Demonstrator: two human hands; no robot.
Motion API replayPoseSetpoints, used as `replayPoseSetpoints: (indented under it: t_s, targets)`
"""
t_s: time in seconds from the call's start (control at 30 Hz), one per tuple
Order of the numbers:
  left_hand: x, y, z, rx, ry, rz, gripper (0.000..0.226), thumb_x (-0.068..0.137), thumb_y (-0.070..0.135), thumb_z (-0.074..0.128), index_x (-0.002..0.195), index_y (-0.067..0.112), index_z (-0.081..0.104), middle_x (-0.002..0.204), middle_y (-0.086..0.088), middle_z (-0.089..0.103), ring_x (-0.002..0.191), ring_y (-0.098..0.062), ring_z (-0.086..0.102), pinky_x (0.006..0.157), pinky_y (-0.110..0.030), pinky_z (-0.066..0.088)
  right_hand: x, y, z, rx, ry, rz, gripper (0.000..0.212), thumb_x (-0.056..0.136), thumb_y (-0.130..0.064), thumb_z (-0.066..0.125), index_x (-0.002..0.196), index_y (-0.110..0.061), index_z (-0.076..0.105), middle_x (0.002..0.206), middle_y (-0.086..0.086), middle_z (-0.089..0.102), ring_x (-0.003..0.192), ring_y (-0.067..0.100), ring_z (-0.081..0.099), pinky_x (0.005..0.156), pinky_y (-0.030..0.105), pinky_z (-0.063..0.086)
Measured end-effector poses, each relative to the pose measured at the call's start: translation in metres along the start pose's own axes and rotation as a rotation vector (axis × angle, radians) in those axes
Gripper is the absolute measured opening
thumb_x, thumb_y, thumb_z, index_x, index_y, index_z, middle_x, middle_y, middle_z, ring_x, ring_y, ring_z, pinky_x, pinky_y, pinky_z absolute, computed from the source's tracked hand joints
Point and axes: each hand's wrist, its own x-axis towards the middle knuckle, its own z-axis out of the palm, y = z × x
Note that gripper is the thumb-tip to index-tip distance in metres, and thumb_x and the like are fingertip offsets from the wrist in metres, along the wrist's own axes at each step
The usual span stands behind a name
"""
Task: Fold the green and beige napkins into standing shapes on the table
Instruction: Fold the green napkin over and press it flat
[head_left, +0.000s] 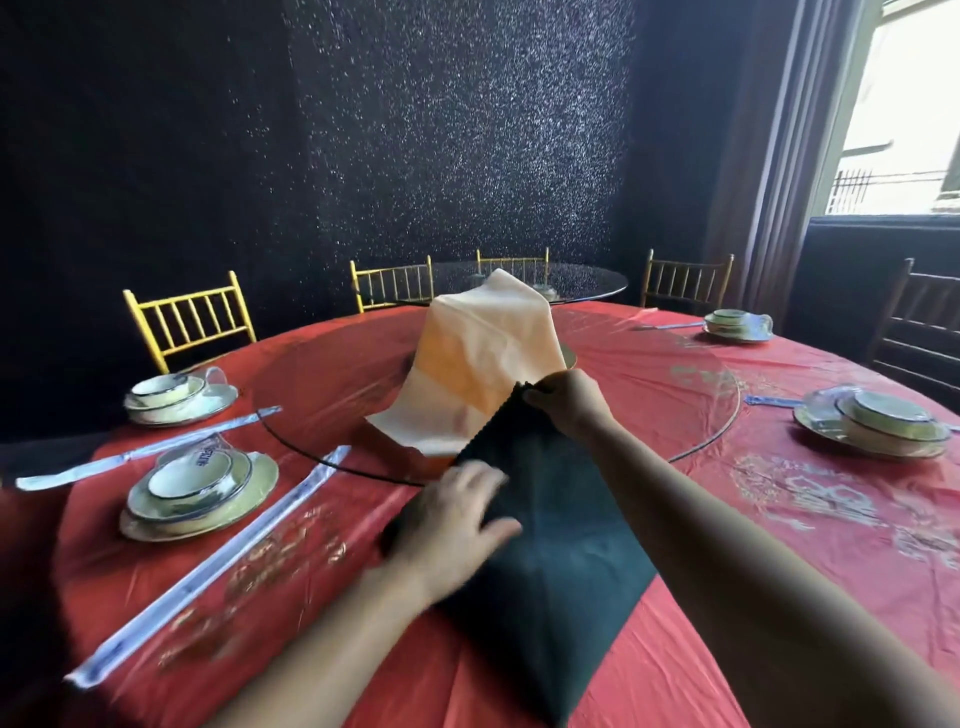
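A dark green napkin (561, 561) lies spread on the red tablecloth (779, 545) in front of me, one corner pointing toward me. My right hand (563, 400) pinches its far corner and holds it lifted. My left hand (457, 514) rests flat on the napkin's left edge with fingers spread, blurred by motion. A beige napkin (483, 358) is draped in a tall heap over something on the glass turntable (701, 395), just beyond the green napkin's far corner.
Stacked plates and bowls (200, 493) sit at my left with wrapped chopsticks (208, 566) beside them. More place settings (878, 423) stand at the right and far left. Gold chairs (189, 319) ring the table. A window is at the upper right.
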Motion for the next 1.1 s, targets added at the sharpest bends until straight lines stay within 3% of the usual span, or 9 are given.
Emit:
replayPoseSetpoints:
  t_s: [0.1, 0.2, 0.3, 0.43, 0.6, 0.73, 0.8, 0.87, 1.1]
  targets:
    - [-0.017, 0.030, 0.027, 0.025, -0.142, 0.260, 0.077, 0.087, 0.066, 0.015, 0.129, 0.013, 0.052, 0.139, -0.004, 0.049, 0.130, -0.015, 0.044, 0.109, -0.021, 0.027, 0.005, -0.002, 0.003, -0.004, 0.018, -0.030, 0.027, 0.085, -0.025, 0.062, 0.083, 0.001, 0.067, 0.075, 0.015, 0.058, 0.072, 0.024, 0.050, 0.061, 0.027, 0.033]
    - [-0.026, 0.038, 0.046, 0.015, -0.412, 0.162, 0.107, 0.061, 0.073, -0.008, 0.148, 0.014, 0.013, 0.158, 0.001, 0.002, 0.144, -0.008, -0.004, 0.112, -0.023, -0.012, 0.009, -0.002, 0.007, -0.015, 0.027, -0.056, 0.028, 0.085, -0.024, 0.062, 0.086, 0.003, 0.068, 0.079, 0.020, 0.062, 0.071, 0.024, 0.050, 0.060, 0.028, 0.032]
    - [-0.025, 0.034, 0.052, 0.056, -0.511, 0.127, 0.115, 0.052, 0.076, -0.017, 0.148, 0.014, -0.001, 0.157, 0.001, -0.011, 0.142, -0.007, -0.016, 0.113, -0.026, -0.015, 0.010, 0.002, 0.009, -0.009, 0.043, -0.062, 0.027, 0.085, -0.024, 0.062, 0.086, 0.002, 0.068, 0.084, 0.022, 0.065, 0.072, 0.025, 0.052, 0.060, 0.029, 0.033]
    - [-0.025, 0.034, 0.052, 0.085, -0.565, 0.137, 0.117, 0.050, 0.077, -0.021, 0.148, 0.015, -0.004, 0.156, 0.002, -0.014, 0.141, -0.006, -0.019, 0.114, -0.027, -0.014, 0.010, 0.008, 0.014, -0.023, 0.026, -0.062, 0.028, 0.086, -0.025, 0.061, 0.093, 0.002, 0.067, 0.087, 0.023, 0.063, 0.081, 0.028, 0.057, 0.062, 0.028, 0.032]
    - [-0.024, 0.036, 0.054, 0.112, -0.573, 0.137, 0.112, 0.052, 0.073, -0.018, 0.148, 0.015, -0.005, 0.156, 0.001, -0.014, 0.142, -0.007, -0.018, 0.111, -0.026, -0.016, -0.040, 0.016, 0.007, 0.004, 0.040, -0.242, 0.055, 0.088, -0.031, 0.058, 0.136, -0.009, 0.041, 0.139, 0.014, 0.046, 0.127, 0.029, 0.045, 0.097, 0.027, 0.032]
    - [-0.022, 0.037, 0.054, 0.165, -0.586, 0.166, 0.093, 0.071, 0.067, -0.010, 0.148, 0.015, -0.003, 0.157, -0.004, -0.009, 0.144, -0.013, -0.013, 0.114, -0.030, -0.014, -0.137, 0.051, 0.015, -0.091, -0.288, -0.429, 0.076, 0.087, -0.063, 0.029, 0.141, -0.009, 0.033, 0.151, 0.007, 0.028, 0.140, 0.015, 0.024, 0.104, 0.003, 0.006]
    - [-0.022, 0.038, 0.054, 0.138, -0.570, 0.178, 0.099, 0.064, 0.068, -0.016, 0.148, 0.018, -0.004, 0.157, -0.001, -0.008, 0.144, -0.011, -0.013, 0.114, -0.029, -0.013, -0.159, 0.076, 0.018, -0.217, -0.407, -0.378, 0.115, 0.064, -0.086, -0.012, 0.146, -0.011, 0.018, 0.156, 0.005, 0.012, 0.144, 0.011, 0.006, 0.109, 0.009, -0.004]
    - [-0.023, 0.035, 0.055, 0.136, -0.560, 0.156, 0.110, 0.054, 0.071, -0.021, 0.148, 0.017, -0.004, 0.157, 0.001, -0.010, 0.142, -0.006, -0.014, 0.112, -0.025, -0.015, -0.159, 0.093, 0.017, -0.378, -0.446, -0.289, 0.134, 0.041, -0.087, -0.030, 0.148, -0.015, 0.002, 0.157, 0.002, -0.004, 0.141, 0.006, -0.013, 0.110, 0.016, -0.012]
    - [-0.022, 0.035, 0.053, 0.164, -0.596, 0.152, 0.110, 0.052, 0.070, -0.022, 0.148, 0.017, -0.007, 0.156, 0.002, -0.015, 0.142, -0.007, -0.018, 0.111, -0.026, -0.016, -0.122, 0.125, -0.007, -0.570, -0.433, -0.086, 0.152, 0.020, -0.091, -0.029, 0.148, -0.013, -0.005, 0.156, 0.007, -0.014, 0.143, 0.015, -0.014, 0.112, 0.025, -0.010]
